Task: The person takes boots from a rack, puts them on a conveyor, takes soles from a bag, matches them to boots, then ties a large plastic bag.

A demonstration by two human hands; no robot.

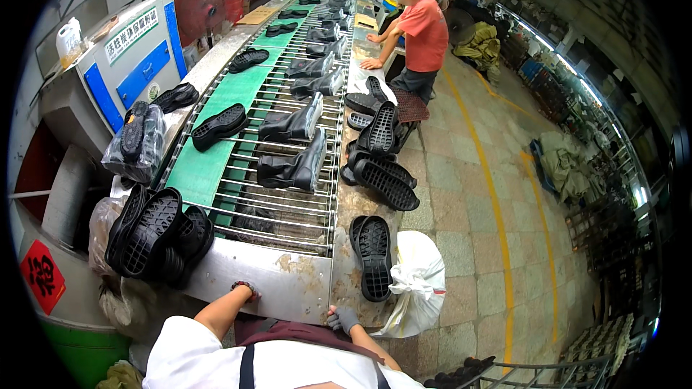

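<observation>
My left hand [247,291], with a beaded band at the wrist, reaches to the near edge of the conveyor's steel end plate [277,277]; its fingers are hidden. My right hand [342,317], in a grey glove, rests on the plate's near corner and holds nothing. A pair of black shoe soles [373,256] lies tread up on the steel side shelf just beyond my right hand. Black boots [292,169] ride the roller conveyor further away.
A stack of black soles [155,234] sits left of the end plate. A white sack [422,281] hangs at the shelf's right. More soles [382,166] are piled along the shelf. A green belt [209,166] carries soles. A person in a red shirt [424,32] works further down.
</observation>
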